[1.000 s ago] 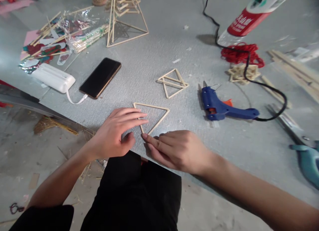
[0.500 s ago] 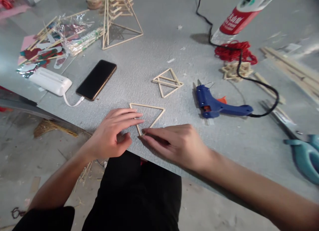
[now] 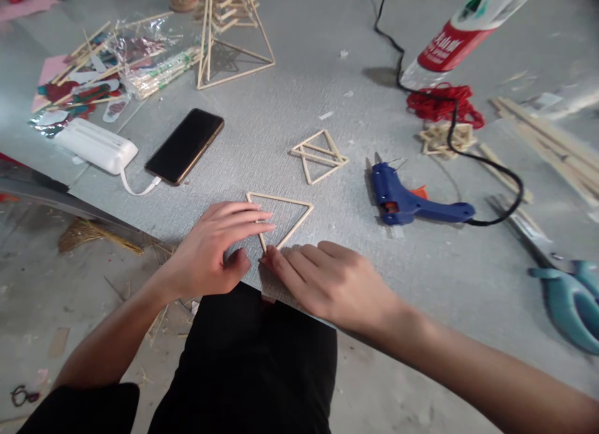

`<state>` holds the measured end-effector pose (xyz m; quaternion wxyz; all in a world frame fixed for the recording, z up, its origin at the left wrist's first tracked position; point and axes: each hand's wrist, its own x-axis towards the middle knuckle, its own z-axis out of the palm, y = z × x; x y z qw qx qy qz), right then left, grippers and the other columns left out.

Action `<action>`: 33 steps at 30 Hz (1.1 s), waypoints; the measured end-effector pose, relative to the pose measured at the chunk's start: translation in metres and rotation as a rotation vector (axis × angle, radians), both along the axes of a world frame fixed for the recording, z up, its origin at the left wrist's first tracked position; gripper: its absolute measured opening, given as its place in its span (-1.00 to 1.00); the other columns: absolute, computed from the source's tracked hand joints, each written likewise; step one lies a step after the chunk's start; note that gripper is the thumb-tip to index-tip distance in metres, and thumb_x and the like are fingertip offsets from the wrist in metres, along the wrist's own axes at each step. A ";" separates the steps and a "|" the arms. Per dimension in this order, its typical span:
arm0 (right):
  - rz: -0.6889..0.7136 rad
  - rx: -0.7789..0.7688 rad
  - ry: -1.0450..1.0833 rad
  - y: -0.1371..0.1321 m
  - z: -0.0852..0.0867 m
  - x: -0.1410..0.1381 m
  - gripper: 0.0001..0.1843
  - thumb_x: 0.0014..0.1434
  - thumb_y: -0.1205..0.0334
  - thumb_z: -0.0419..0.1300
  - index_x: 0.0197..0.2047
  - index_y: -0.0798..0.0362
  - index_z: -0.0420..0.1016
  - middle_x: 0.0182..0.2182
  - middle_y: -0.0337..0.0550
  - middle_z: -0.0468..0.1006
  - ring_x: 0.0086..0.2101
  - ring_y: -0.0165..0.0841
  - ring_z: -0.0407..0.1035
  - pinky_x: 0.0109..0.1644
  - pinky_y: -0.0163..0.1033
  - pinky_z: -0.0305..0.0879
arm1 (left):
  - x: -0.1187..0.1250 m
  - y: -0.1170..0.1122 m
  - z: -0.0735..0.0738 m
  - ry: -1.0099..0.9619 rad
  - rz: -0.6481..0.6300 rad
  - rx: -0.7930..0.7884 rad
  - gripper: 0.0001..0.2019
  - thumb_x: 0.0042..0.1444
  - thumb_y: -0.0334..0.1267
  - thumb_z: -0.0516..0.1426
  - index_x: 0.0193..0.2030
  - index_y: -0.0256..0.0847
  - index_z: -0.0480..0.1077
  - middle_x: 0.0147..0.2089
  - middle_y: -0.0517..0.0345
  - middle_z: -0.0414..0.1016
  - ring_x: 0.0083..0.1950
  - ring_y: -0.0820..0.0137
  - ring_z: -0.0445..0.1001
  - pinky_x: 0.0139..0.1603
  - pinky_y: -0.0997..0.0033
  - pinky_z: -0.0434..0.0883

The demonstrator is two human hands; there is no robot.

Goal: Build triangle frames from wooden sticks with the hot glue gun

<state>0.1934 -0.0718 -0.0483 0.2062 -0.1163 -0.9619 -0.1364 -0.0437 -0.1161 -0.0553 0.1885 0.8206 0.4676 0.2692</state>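
A triangle of thin wooden sticks point(image 3: 290, 203) lies flat on the grey table near its front edge. My left hand point(image 3: 213, 250) rests on its left side, fingers stretched out flat over the stick. My right hand point(image 3: 327, 281) lies flat beside it, fingertips pressing on the triangle's near corner. Neither hand grips anything.
A second stick triangle piece point(image 3: 321, 154) lies just behind. A blue glue gun point(image 3: 412, 203) with a black cord lies to the right, then teal scissors point(image 3: 568, 297). A black phone point(image 3: 185, 146), white power bank point(image 3: 96, 146), stick pyramid point(image 3: 229, 41), red cord point(image 3: 444, 103) and bottle point(image 3: 461, 38) stand farther back.
My right hand has slid slightly toward me and left, its fingertips now on the triangle's near corner. The left hand has stayed on the left side.
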 end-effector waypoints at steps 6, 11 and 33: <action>0.016 -0.102 0.031 -0.001 0.001 -0.001 -0.72 0.44 0.46 0.09 -0.27 0.18 0.59 -0.56 -0.22 0.44 -0.54 -0.40 0.29 -0.49 -0.17 0.08 | 0.001 0.000 0.001 0.007 0.001 0.004 -0.43 0.13 -0.51 0.09 0.29 -0.07 0.39 0.35 0.14 0.48 0.44 0.18 0.33 0.45 -0.08 0.29; -0.049 -0.477 0.189 0.003 -0.012 0.000 -0.77 0.46 0.19 0.19 -0.19 0.13 0.60 -0.54 -0.29 0.50 -0.56 -0.46 0.33 -0.49 -0.21 0.07 | 0.003 -0.001 0.004 0.014 0.013 -0.010 -0.43 0.12 -0.53 0.08 0.27 -0.10 0.41 0.33 0.12 0.49 0.44 0.17 0.34 0.45 -0.08 0.30; -0.254 -0.928 0.268 0.006 -0.014 -0.004 -0.72 0.32 -0.04 0.34 -0.17 0.00 0.62 -0.60 -0.41 0.43 -0.63 -0.54 0.25 -0.48 -0.34 0.10 | 0.002 -0.001 0.001 -0.005 0.003 -0.016 -0.38 0.09 -0.56 0.06 0.29 -0.10 0.38 0.35 0.12 0.48 0.44 0.19 0.34 0.45 -0.12 0.29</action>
